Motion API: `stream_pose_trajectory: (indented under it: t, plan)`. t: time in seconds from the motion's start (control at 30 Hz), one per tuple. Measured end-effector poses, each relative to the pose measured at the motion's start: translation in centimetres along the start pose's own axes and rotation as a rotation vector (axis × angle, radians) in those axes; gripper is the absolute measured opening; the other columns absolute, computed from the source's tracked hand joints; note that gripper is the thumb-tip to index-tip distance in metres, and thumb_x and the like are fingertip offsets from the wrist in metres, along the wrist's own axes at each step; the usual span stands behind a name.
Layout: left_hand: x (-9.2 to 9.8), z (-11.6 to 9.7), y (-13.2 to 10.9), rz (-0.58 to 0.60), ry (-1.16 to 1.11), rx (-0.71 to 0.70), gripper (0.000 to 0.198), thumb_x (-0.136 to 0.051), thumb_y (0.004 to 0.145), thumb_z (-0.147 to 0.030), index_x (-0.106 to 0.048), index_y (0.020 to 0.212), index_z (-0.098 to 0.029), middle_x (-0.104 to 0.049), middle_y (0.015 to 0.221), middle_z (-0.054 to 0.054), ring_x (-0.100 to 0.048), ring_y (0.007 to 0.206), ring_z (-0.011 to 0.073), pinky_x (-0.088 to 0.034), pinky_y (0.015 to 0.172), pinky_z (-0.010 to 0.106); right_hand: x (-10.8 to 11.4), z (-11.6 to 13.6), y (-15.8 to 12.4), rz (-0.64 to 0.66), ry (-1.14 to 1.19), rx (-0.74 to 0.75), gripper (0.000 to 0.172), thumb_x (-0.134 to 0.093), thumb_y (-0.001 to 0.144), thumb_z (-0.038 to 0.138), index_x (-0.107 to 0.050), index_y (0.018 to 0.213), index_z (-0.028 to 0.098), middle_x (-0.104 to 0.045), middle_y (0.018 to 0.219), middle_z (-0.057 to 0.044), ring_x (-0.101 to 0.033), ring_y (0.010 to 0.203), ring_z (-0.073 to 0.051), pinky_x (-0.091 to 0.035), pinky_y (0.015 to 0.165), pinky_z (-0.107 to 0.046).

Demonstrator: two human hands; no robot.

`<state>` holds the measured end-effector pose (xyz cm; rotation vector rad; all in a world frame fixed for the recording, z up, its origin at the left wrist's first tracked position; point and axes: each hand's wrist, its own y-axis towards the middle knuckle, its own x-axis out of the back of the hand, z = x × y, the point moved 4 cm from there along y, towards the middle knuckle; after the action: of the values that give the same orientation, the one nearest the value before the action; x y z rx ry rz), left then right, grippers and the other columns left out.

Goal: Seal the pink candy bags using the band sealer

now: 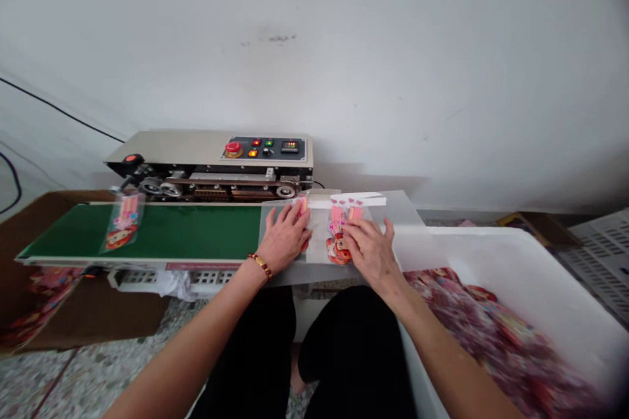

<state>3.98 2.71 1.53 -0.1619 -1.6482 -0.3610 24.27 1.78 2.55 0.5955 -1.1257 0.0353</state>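
Observation:
My left hand (285, 236) lies flat, fingers together, on a clear packet (301, 208) of pink items at the right end of the green conveyor belt (196, 229). My right hand (371, 249) rests flat on a second clear packet (339, 232) with pink sticks and red cartoon figures, on the grey feed plate (403, 209). A third packet (124, 221) lies far left on the belt. Behind the belt stands the sealing machine (211, 163) with a red button and lit control panel.
A white tub (496, 255) at my right holds several more red and pink packets (496, 334). A brown cardboard box (59, 314) sits under the belt's left end. Grey plastic crates (599, 255) are at far right. A white wall is behind, with black cables at left.

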Motion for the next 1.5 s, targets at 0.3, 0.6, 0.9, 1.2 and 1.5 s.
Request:
stream_pose_trajectory:
  t: [0.3,0.6,0.9,1.2,1.5]
  plan:
    - [0.0,6.3,-3.0,-0.118,0.015,0.075,0.041,-0.042,0.101,-0.031,-0.058,0.138,-0.024,-0.051,0.153,0.013,-0.048,0.139,0.0352,-0.028,0.117,0.064,-1.3,0.1,0.8,0.199,-0.146,0.005,0.034,-0.046,0.103,0.027,-0.064,0.132,0.022,-0.060,0.144,-0.013,-0.047,0.138,-0.034,-0.009,0.115,-0.075]
    - [0.4,-1.1,-1.0,-0.148,-0.137,-0.099,0.043,-0.036,0.102,-0.021,-0.052,0.142,-0.017,-0.055,0.149,0.014,-0.049,0.141,0.0247,-0.030,0.121,0.054,-1.9,2.8,2.7,0.216,-0.042,0.075,0.033,-0.049,0.102,0.023,-0.067,0.130,0.017,-0.062,0.142,-0.014,-0.048,0.137,-0.034,-0.003,0.121,-0.070]
    - [-0.4,0.2,0.1,-0.053,-0.135,-0.068,0.047,-0.041,0.099,-0.021,-0.048,0.144,-0.010,-0.047,0.154,0.019,-0.043,0.145,0.0293,-0.025,0.124,0.058,-0.6,-1.0,0.4,0.233,-0.089,0.048,0.034,-0.045,0.103,0.026,-0.065,0.130,0.022,-0.059,0.146,-0.013,-0.047,0.140,-0.032,-0.014,0.116,-0.073]
    - [0.6,7.7,-3.2,-0.058,-0.122,-0.017,0.042,-0.040,0.101,-0.029,-0.053,0.139,-0.018,-0.052,0.152,0.015,-0.049,0.141,0.0286,-0.029,0.122,0.058,-3.7,3.8,3.7,0.263,-0.028,0.195,0.030,-0.048,0.103,0.027,-0.068,0.126,0.024,-0.062,0.142,-0.010,-0.045,0.141,-0.030,-0.011,0.120,-0.071]
    - [0.8,0.6,-0.9,-0.138,-0.221,-0.140,0.045,-0.035,0.102,-0.020,-0.050,0.143,-0.016,-0.053,0.151,0.013,-0.045,0.144,0.0225,-0.029,0.124,0.050,-3.3,3.6,3.6,0.198,0.137,0.101,0.038,-0.039,0.103,0.019,-0.063,0.133,0.023,-0.061,0.144,-0.010,-0.046,0.142,-0.026,-0.013,0.121,-0.067]
